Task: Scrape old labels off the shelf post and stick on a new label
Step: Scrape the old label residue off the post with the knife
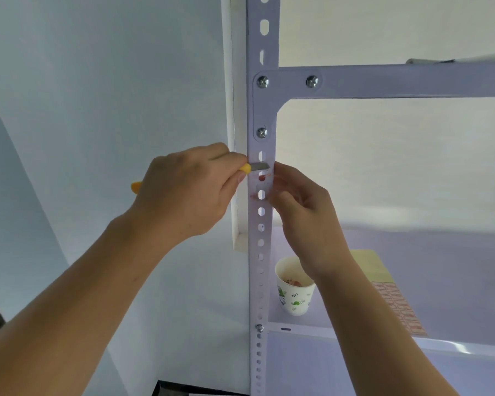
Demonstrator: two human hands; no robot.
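A white perforated shelf post runs up the middle of the head view. Faint red label remnants cling around its slots at hand height. My left hand grips a yellow-handled utility knife, its grey blade laid flat across the post just above the remnants. My right hand rests against the post's right edge beside the remnants, fingers curled; whether it pinches a scrap is not visible.
A paper cup with green print and some scraps inside stands on the shelf board just right of the post. A sheet of red labels lies beyond it. A horizontal shelf beam crosses above. A white wall is at left.
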